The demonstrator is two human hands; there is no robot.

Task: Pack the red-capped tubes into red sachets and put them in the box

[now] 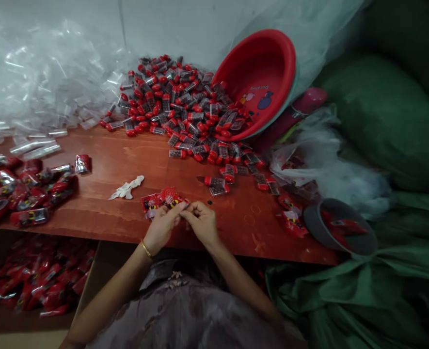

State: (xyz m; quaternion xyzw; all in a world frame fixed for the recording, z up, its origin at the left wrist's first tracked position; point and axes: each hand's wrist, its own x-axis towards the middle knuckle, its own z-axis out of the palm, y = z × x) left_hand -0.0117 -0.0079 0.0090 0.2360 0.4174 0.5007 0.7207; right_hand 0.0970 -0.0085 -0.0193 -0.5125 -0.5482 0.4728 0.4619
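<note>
My left hand [162, 227] and my right hand [204, 226] meet close to the table's front edge, thumbs and fingers pinched together. Whatever is between the fingertips is too small and hidden to make out. Just behind the left hand is a red printed packaging piece [152, 203] with a lollipop-like swirl and black and yellow figures; the hand partly covers it. I cannot tell whether it is gripped or lies on the table. A crumpled white scrap [127, 188] lies to its left. Beyond the right hand are small clear containers with red caps [217, 185].
A large pile of red-capped containers [170, 97] spills from a tilted red basin [272, 53]. Clear plastic sleeves [47, 72] heap at the left. Red wrapped packs [28, 189] lie at the left edge, more in a box [43, 276] below. A grey bowl [314, 225] stands right.
</note>
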